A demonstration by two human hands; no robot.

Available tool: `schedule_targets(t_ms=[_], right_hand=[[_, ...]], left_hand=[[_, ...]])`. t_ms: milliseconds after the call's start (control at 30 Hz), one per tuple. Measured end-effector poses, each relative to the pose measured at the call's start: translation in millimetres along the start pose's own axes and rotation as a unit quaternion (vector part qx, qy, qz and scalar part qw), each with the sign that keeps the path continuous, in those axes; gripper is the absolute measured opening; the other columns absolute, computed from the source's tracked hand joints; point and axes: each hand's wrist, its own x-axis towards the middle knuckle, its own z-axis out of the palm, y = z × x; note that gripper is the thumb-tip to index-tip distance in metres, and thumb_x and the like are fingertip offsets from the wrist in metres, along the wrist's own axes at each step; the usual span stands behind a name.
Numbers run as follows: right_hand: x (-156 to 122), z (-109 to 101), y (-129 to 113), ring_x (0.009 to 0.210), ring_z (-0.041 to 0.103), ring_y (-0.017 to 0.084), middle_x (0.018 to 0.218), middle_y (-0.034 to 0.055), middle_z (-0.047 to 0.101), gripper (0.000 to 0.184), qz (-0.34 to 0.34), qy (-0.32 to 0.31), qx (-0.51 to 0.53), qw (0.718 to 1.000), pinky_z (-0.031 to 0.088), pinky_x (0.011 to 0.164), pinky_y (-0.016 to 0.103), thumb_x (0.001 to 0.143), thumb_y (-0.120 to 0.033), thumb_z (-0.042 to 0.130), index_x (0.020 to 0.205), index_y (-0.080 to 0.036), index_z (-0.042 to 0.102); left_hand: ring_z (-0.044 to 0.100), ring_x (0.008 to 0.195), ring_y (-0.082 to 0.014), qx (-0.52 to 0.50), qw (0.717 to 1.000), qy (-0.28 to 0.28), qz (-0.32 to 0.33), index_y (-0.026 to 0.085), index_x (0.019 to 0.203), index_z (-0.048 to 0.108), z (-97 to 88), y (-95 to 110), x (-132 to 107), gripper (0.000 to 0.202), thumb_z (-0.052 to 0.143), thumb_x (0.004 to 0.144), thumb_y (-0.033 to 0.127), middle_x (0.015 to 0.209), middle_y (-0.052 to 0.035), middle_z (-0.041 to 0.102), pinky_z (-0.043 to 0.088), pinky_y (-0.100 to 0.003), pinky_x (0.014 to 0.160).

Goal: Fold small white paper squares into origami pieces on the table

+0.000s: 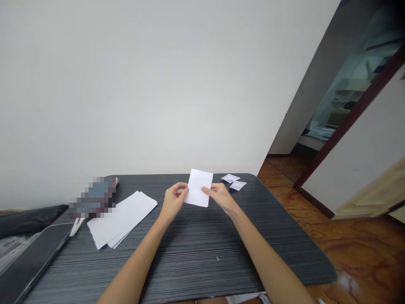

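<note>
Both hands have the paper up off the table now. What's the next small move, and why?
Probably lower the sheet of paper onto the table and start a fold. The left hand and right hand pinch its side edges, it looks flat and hangs above bare tabletop, and two small folded pieces already lie just beyond it.

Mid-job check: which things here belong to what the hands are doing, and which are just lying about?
In the job: sheet, held by left hand and right hand; probably also paper stack and folded pieces, same white paper.
Lying about: dark flat device at the left; blurred item behind the stack.
</note>
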Motion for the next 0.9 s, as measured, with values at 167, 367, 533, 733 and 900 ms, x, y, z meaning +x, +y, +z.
schedule_targets(t_ms=[167, 367, 533, 733, 900], right_hand=[[-2, 6, 8, 0.068, 0.06, 0.02, 0.07, 0.0067, 0.067, 0.036, -0.01, -0.025, -0.035, 0.999, 0.047, 0.064, 0.034, 0.059, -0.042, 0.064, 0.077, -0.01, 0.065], [-4, 1, 1, 0.048, 0.054, 0.013, 0.062, 0.0026, 0.064, 0.023, -0.017, -0.059, 0.05, 0.997, 0.046, 0.044, 0.027, 0.061, -0.032, 0.063, 0.076, -0.015, 0.067], [-7, 0, -3, 0.052, 0.056, 0.014, 0.063, 0.0017, 0.064, 0.012, -0.038, -0.063, 0.043, 0.996, 0.046, 0.046, 0.027, 0.063, -0.023, 0.058, 0.069, -0.018, 0.068], [-6, -4, -3, 0.049, 0.055, 0.012, 0.062, 0.0007, 0.063, 0.017, -0.064, -0.038, -0.043, 0.996, 0.045, 0.045, 0.025, 0.067, -0.023, 0.052, 0.071, -0.019, 0.068], [-6, -5, -6, 0.055, 0.053, 0.012, 0.069, 0.0013, 0.063, 0.025, -0.123, -0.048, -0.112, 0.985, 0.041, 0.049, 0.024, 0.068, -0.016, 0.045, 0.075, -0.019, 0.069]], left_hand=[[0.05, 0.043, -0.0099, -0.021, 0.999, -0.044, 0.002, 0.012, 0.072, 0.057, -0.4, 3, -2, 0.025, 0.055, 0.067, 0.036, 0.053, -0.0012, 0.058, 0.037, -0.018, 0.038], [0.051, 0.041, -0.0104, -0.102, 0.992, -0.079, 0.014, 0.013, 0.077, 0.063, -7.6, 12, -3, 0.021, 0.058, 0.066, 0.03, 0.05, -0.0005, 0.058, 0.043, -0.023, 0.043], [0.053, 0.043, -0.0109, -0.173, 0.979, -0.111, -0.004, 0.014, 0.078, 0.064, -9.8, 15, -4, 0.017, 0.058, 0.067, 0.025, 0.05, 0.0007, 0.058, 0.044, -0.023, 0.046], [0.054, 0.042, -0.0101, -0.18, 0.978, -0.1, -0.021, 0.011, 0.084, 0.062, -9.0, 14, -1, 0.022, 0.059, 0.067, 0.025, 0.05, -0.0003, 0.06, 0.044, -0.022, 0.047], [0.058, 0.045, -0.0155, -0.159, 0.977, -0.128, -0.059, 0.009, 0.073, 0.062, -3.2, 10, -2, 0.029, 0.052, 0.073, 0.036, 0.051, -0.0044, 0.062, 0.044, -0.025, 0.044]])
